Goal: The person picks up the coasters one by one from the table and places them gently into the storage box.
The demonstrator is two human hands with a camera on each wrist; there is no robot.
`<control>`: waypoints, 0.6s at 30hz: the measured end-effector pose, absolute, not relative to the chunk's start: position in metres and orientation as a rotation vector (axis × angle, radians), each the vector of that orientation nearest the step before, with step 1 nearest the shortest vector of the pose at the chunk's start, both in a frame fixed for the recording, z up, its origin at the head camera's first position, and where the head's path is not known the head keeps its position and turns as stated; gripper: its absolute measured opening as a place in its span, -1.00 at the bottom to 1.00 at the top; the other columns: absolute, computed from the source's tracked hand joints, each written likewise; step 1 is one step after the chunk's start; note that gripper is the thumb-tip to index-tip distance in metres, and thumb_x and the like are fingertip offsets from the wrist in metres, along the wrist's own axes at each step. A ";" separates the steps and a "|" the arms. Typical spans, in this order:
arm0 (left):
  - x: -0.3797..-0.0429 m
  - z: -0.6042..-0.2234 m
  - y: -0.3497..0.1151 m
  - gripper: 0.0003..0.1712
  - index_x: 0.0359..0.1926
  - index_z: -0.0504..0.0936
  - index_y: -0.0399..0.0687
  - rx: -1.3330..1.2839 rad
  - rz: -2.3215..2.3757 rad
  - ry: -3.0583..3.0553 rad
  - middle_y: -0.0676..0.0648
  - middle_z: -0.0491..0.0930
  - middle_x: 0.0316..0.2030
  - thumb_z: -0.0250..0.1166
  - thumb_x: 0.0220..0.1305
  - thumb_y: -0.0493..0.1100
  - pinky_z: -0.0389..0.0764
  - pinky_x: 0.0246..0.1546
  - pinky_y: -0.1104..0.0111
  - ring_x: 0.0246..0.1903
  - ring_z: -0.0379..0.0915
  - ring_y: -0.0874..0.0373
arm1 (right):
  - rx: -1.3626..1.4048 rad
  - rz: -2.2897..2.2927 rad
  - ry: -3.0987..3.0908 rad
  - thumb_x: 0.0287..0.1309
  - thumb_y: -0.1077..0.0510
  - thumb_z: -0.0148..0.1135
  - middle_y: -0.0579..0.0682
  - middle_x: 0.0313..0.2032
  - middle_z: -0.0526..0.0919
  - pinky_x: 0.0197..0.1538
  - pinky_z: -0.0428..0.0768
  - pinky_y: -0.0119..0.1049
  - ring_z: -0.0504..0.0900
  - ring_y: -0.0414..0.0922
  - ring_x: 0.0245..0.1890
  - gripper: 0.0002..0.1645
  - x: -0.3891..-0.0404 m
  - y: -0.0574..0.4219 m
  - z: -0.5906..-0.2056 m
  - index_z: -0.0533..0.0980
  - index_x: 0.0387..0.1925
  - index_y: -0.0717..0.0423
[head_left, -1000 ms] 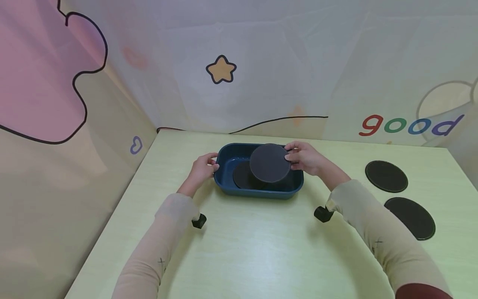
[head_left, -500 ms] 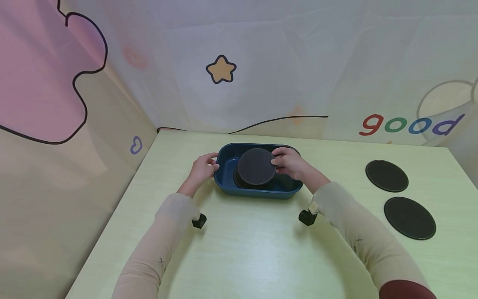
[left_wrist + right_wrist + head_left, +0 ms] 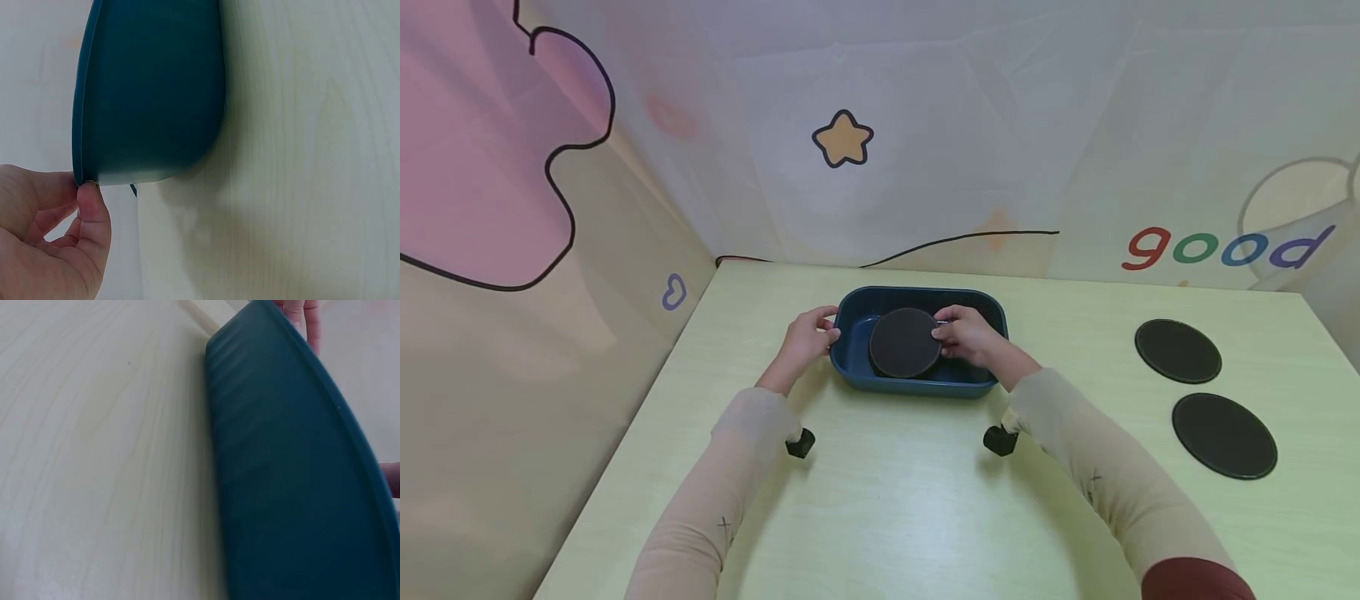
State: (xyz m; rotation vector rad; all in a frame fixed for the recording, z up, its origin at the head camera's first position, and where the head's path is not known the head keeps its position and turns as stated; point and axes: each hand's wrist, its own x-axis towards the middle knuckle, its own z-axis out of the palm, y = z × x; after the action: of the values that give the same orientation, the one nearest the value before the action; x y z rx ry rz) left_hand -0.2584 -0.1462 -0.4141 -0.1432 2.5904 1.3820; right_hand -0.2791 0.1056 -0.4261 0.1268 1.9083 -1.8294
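Note:
A dark blue rectangular basin (image 3: pixel 917 387) stands on the table. My left hand (image 3: pixel 805 340) pinches its left rim between thumb and fingers, plainly seen in the left wrist view, where the basin's outer wall (image 3: pixel 150 87) fills the top. Inside the basin my right hand (image 3: pixel 970 335) holds a black round coaster (image 3: pixel 904 343) by its right edge. That coaster lies low in the basin's left half and covers the other coaster beneath it. In the right wrist view the basin's side (image 3: pixel 294 456) hides most of the right hand.
Two more black round coasters, one farther back (image 3: pixel 1177 351) and one nearer (image 3: pixel 1224 436), lie flat on the pale wooden table (image 3: pixel 887 500) at the right. A printed cloth backdrop (image 3: pixel 940 150) rises behind the table, and another stretch stands along the left.
My right hand has moved left and down with the coaster, bringing it over the one in the basin, which is now hidden. The left hand has stayed on the rim.

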 end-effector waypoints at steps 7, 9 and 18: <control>-0.259 -0.414 -0.146 -0.51 0.19 0.31 -0.06 -0.145 1.381 2.591 -0.14 0.40 -0.22 0.07 0.22 -0.30 0.59 -0.28 0.35 -0.31 0.38 0.10 | 0.131 -1.818 1.926 0.08 0.39 0.01 -0.09 -0.59 0.39 -0.54 0.44 -0.45 0.39 -0.23 -0.65 -0.72 -0.281 0.103 -0.430 0.26 -0.14 0.23; -0.259 -0.414 -0.146 -0.51 0.19 0.31 -0.06 -0.151 1.383 2.590 -0.14 0.41 -0.21 0.07 0.21 -0.31 0.59 -0.27 0.34 -0.31 0.38 0.09 | 0.145 -1.809 1.939 0.08 0.38 0.03 -0.09 -0.58 0.39 -0.54 0.45 -0.46 0.39 -0.23 -0.65 -0.70 -0.281 0.102 -0.431 0.26 -0.11 0.25; -0.258 -0.413 -0.145 -0.51 0.20 0.31 -0.05 -0.157 1.372 2.588 -0.13 0.40 -0.22 0.07 0.22 -0.30 0.58 -0.29 0.36 -0.30 0.37 0.09 | 0.201 -1.700 2.062 0.09 0.37 0.03 -0.04 -0.50 0.43 -0.51 0.48 -0.46 0.43 -0.21 -0.58 -0.58 -0.280 0.101 -0.432 0.27 0.03 0.33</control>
State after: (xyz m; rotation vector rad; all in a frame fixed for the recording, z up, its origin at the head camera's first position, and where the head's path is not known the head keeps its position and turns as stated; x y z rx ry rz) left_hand -0.2578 -0.1452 -0.4126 -0.1572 2.5880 1.3723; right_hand -0.2799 0.1011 -0.4315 0.2015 2.0624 -1.6995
